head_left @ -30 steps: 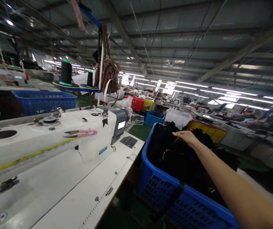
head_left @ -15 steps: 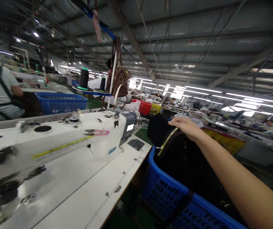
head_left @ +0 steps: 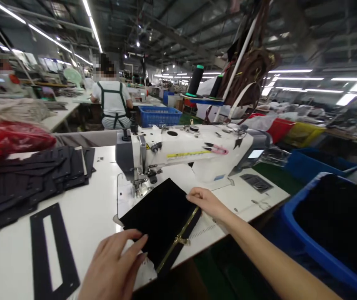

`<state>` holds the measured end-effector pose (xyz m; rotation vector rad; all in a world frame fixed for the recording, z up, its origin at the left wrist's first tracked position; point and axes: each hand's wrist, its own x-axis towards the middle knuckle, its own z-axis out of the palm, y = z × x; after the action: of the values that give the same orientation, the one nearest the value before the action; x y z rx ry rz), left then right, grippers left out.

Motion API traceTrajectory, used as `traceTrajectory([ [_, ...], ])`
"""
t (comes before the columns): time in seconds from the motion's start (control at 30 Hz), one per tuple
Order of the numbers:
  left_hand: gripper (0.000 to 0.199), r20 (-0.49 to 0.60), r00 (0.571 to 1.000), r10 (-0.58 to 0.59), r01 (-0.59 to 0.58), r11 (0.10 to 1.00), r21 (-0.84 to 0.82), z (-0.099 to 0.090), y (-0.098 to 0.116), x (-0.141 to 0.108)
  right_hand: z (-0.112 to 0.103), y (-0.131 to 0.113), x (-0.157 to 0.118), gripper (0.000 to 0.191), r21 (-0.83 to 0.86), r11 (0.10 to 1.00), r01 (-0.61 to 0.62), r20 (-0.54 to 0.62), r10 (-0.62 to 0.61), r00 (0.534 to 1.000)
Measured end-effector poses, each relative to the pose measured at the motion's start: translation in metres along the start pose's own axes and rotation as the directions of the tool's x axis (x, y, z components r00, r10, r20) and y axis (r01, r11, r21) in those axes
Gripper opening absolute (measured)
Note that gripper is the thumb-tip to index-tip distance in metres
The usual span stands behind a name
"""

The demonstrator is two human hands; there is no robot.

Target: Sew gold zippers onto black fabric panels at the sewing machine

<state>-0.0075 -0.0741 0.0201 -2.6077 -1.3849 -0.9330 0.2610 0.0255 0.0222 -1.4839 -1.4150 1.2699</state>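
A black fabric panel with a gold zipper [head_left: 162, 221] lies tilted over the sewing machine's white table, just in front of the needle area. My right hand [head_left: 208, 204] pinches its upper right edge, close to the zipper's end. At the panel's lower left edge is my left hand [head_left: 116, 262], its fingers apart and the tips touching the cloth. A gold zipper pull [head_left: 182, 240] hangs at the middle of the zipper. Behind the panel stands the white sewing machine [head_left: 184, 154], with pink thread snips [head_left: 215, 148] on its arm.
Dark frame-shaped pieces [head_left: 41, 175] are piled on the left; a single rectangular frame piece [head_left: 37, 250] lies nearer. To the right stands a blue basket [head_left: 293, 204] holding black material. Thread cones [head_left: 195, 81] stand behind the machine. A person in a white shirt [head_left: 111, 100] sits farther back.
My right hand has brought the black zippered panel from the blue basket left onto the machine table. My left hand has come into view at the panel. The view has turned left.
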Motion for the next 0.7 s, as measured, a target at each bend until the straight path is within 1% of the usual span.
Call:
traceTrajectory([
  [0.1,0.019,0.122,0.987,-0.102,0.113,0.99,-0.083,0.017,0.03,0.041,0.01,-0.01,-0.011,0.024,0.05,0.998,0.037,0.0,-0.037,0.999],
  [0.17,0.012,0.213,0.96,-0.182,0.208,0.972,-0.108,0.027,0.041,0.06,0.016,-0.017,-0.02,0.027,0.101,0.994,0.051,0.008,-0.053,0.999],
  [0.2,0.008,0.255,0.946,-0.198,0.237,0.963,-0.131,0.03,0.043,0.066,0.019,-0.019,-0.025,0.03,0.132,0.99,0.055,0.019,-0.058,0.998],
  [0.23,0.006,0.287,0.937,-0.198,0.252,0.954,-0.164,0.032,0.044,0.068,0.022,-0.022,-0.029,0.032,0.164,0.985,0.055,0.035,-0.062,0.997],
  [0.27,0.008,0.303,0.933,-0.194,0.262,0.943,-0.203,0.033,0.043,0.068,0.025,-0.024,-0.032,0.035,0.193,0.98,0.053,0.055,-0.064,0.996],
  [0.33,0.014,0.292,0.935,-0.199,0.286,0.913,-0.293,0.032,0.04,0.063,0.029,-0.028,-0.037,0.04,0.261,0.964,0.052,0.103,-0.082,0.991],
  [0.4,0.014,0.26,0.932,-0.251,0.338,0.86,-0.381,0.031,0.037,0.056,0.033,-0.032,-0.039,0.04,0.318,0.946,0.068,0.153,-0.122,0.981],
  [0.47,0.012,0.241,0.911,-0.335,0.411,0.785,-0.463,0.029,0.035,0.052,0.038,-0.034,-0.041,0.034,0.342,0.934,0.103,0.197,-0.179,0.964],
  [0.57,0.013,0.223,0.873,-0.434,0.481,0.689,-0.542,0.026,0.034,0.051,0.048,-0.035,-0.044,0.019,0.289,0.943,0.167,0.255,-0.244,0.936],
  [0.63,0.016,0.214,0.874,-0.435,0.474,0.672,-0.569,0.021,0.033,0.052,0.051,-0.036,-0.046,0.011,0.216,0.945,0.245,0.262,-0.298,0.918],
  [0.7,0.017,0.221,0.888,-0.404,0.452,0.67,-0.589,0.015,0.033,0.052,0.051,-0.038,-0.048,0.013,0.121,0.917,0.379,0.245,-0.398,0.884],
])
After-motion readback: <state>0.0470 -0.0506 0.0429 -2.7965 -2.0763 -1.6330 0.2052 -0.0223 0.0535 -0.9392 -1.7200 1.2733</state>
